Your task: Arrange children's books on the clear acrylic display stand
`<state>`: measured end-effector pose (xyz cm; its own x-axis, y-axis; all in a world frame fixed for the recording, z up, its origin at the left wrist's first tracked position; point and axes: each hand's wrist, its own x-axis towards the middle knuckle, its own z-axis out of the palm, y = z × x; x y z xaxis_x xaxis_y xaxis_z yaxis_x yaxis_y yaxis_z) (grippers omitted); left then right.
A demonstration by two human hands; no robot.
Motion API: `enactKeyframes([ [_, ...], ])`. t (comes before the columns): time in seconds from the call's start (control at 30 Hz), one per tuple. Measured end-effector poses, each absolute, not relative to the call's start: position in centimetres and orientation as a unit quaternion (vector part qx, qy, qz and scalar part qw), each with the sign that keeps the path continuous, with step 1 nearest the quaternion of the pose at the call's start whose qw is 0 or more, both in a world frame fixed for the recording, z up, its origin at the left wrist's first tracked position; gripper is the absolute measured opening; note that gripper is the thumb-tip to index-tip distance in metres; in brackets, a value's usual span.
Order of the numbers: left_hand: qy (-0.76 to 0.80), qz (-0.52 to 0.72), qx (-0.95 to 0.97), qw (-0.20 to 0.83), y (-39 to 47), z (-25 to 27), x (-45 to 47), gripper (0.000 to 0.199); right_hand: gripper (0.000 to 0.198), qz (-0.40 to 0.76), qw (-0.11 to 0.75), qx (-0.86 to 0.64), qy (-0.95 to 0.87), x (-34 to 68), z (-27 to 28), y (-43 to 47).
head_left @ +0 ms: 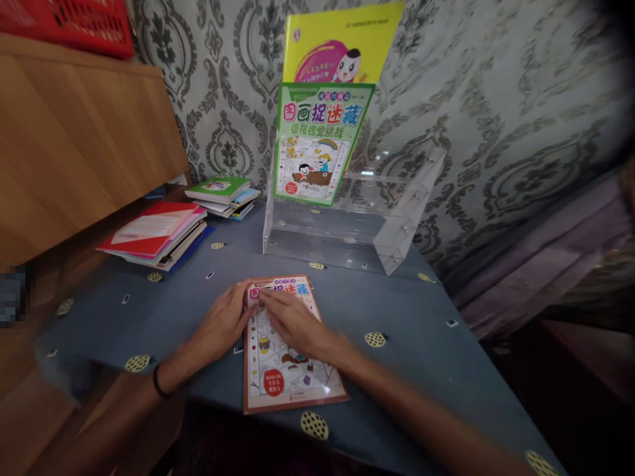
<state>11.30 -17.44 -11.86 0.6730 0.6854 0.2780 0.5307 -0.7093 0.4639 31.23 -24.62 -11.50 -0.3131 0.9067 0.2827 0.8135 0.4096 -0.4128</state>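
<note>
A picture book (297, 390) with an orange border and colourful Chinese title lies face up near the table's front edge. My left hand (225, 317) grips its upper left edge, the thumb side over the cover and some fingertips hidden. Across the upper cover rests my right hand (292, 320), fingers stretched out and fairly flat, their tips close to my left hand. Behind the book stands a clear acrylic display rack (397, 235). A green-bordered picture book (322, 142) leans in it, in front of a taller yellow book (342, 39).
A blue-grey tablecloth (407, 377) with pineapple prints covers the table. At the left are a stack of books with a red cover (153, 231) and another with a green cover (218, 188). A wooden cabinet (84, 145) carries a red basket (99, 26). Patterned wallpaper lies behind.
</note>
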Motion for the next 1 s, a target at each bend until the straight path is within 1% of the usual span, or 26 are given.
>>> enactKeyframes([
  [0.1,0.31,0.238,0.905,0.17,-16.6,-14.5,11.3,0.059,0.049,0.081,0.171,-0.511,-0.839,28.1,-11.5,-22.3],
  [0.17,0.306,0.236,0.909,0.156,-16.1,-15.3,10.8,0.063,0.047,0.073,0.162,-0.506,-0.844,27.5,-11.6,-21.3],
  [0.23,0.299,0.222,0.918,0.136,-15.8,-15.5,10.4,0.061,0.042,0.068,0.168,-0.5,-0.847,27.8,-11.9,-20.9],
  [0.3,0.298,0.198,0.927,0.112,-15.7,-15.2,10.3,0.057,0.041,0.06,0.176,-0.505,-0.843,28.5,-12.4,-20.9],
  [0.43,0.308,0.158,0.936,0.06,-15.9,-14.8,10.5,0.053,0.05,0.049,0.173,-0.569,-0.802,30.9,-13.5,-21.6],
  [0.53,0.309,0.145,0.939,0.035,-15.9,-14.6,10.6,0.052,0.052,0.044,0.161,-0.608,-0.776,33.4,-13.9,-22.6],
  [0.7,0.306,0.118,0.944,0.04,-15.6,-14.0,10.6,0.055,0.054,0.041,0.156,-0.645,-0.747,36.8,-13.9,-24.4],
  [0.87,0.249,0.084,0.962,0.071,-14.7,-13.5,10.7,0.057,0.055,0.052,0.184,-0.638,-0.746,37.4,-14.7,-24.7],
  [1.0,0.234,0.082,0.968,0.033,-14.7,-13.4,10.7,0.055,0.056,0.067,0.187,-0.622,-0.757,37.8,-15.0,-23.4],
])
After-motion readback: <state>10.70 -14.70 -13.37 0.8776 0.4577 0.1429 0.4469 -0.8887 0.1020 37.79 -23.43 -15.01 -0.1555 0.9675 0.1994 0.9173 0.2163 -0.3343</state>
